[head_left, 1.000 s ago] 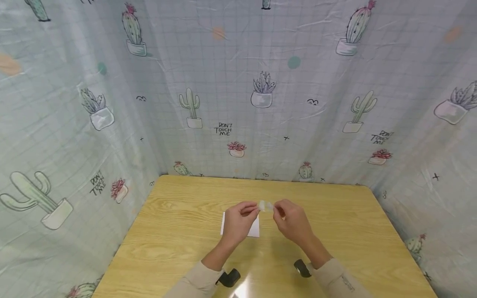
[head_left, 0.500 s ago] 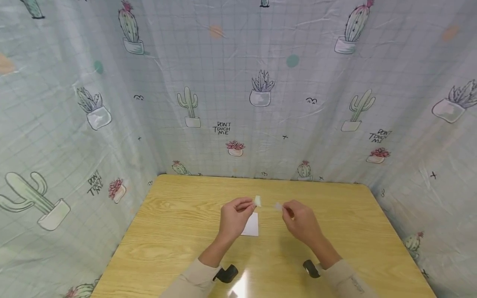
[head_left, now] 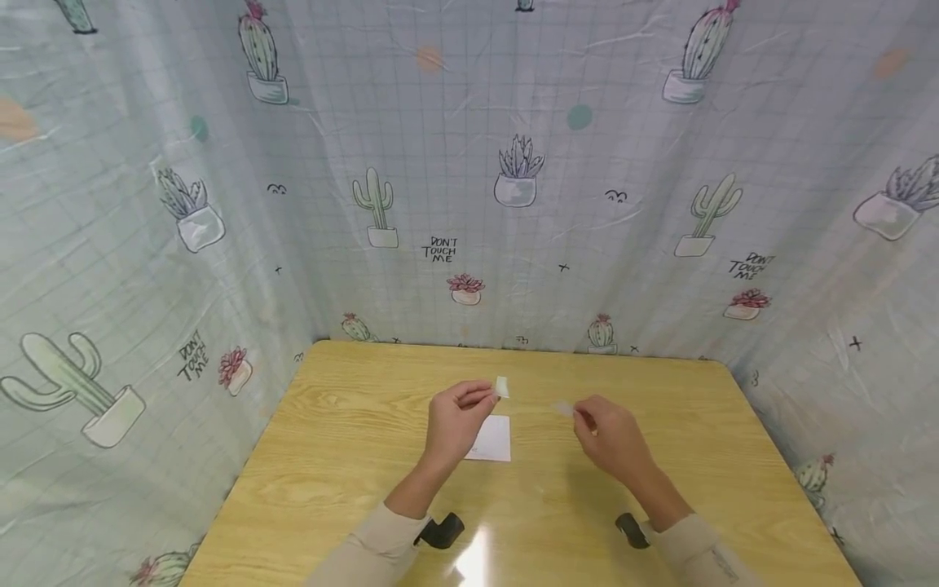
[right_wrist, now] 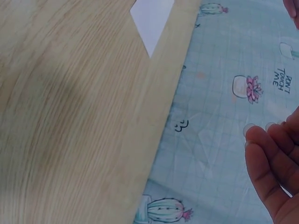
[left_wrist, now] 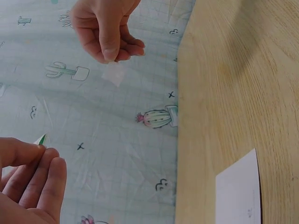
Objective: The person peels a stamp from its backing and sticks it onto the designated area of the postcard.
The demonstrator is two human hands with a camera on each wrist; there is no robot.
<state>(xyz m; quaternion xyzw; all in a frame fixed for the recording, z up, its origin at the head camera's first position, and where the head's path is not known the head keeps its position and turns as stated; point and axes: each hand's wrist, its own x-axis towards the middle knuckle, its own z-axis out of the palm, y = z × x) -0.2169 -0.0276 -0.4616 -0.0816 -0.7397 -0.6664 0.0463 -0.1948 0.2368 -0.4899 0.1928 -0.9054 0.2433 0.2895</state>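
Between thumb and fingers, my left hand pinches a small pale rectangular piece. A green strip shows on this piece in the left wrist view, where fingers cover most of it. Off to the right, my right hand pinches a small, thin translucent film by one edge; in the left wrist view the film hangs down from the fingertips. Both hands are raised above the wooden table, with a gap between the two pieces. In the right wrist view the film is hardly visible.
A white sheet of paper with small print lies on the wooden table, partly behind the left hand. A curtain with cactus drawings surrounds the table at the back and sides. Dark wrist cameras sit by both sleeves.
The two pieces, close together between the hands one second ago, are now apart. My right hand has moved right with the film; my left hand has shifted slightly left and up, uncovering more paper.
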